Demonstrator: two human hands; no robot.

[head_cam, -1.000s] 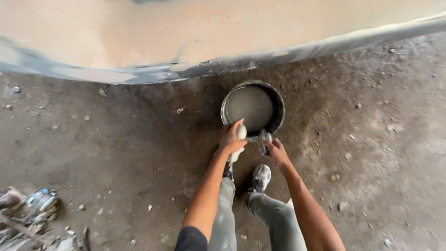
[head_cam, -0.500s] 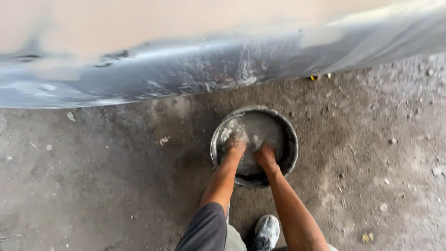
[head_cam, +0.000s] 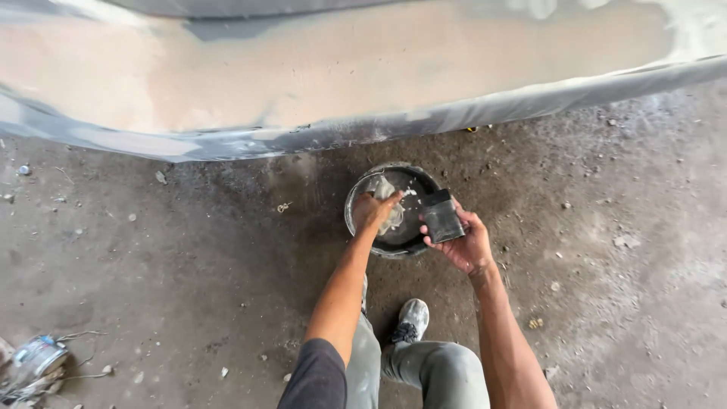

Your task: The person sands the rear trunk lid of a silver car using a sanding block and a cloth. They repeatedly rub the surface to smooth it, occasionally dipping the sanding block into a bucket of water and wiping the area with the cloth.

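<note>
— What have your hands got?

— My left hand [head_cam: 371, 212] is over the dark round bucket [head_cam: 362, 220], fingers clenched on a pale wet rag [head_cam: 388, 198] that hangs down inside the rim. My right hand [head_cam: 463, 244] sits just beside the bucket's right edge, fingers grasping a dark rectangular block [head_cam: 442, 216], tilted, its flat face up towards me.

— Where does the bucket stand?

— On the gritty concrete floor [head_cam: 189, 288], close under the sanded grey and tan car panel [head_cam: 341, 83]. My shoe [head_cam: 411, 321] is just below it, near my knee.

— Anything else about?

— A crumpled tin [head_cam: 34, 362] with bits of wire, well apart at the lower left.
</note>
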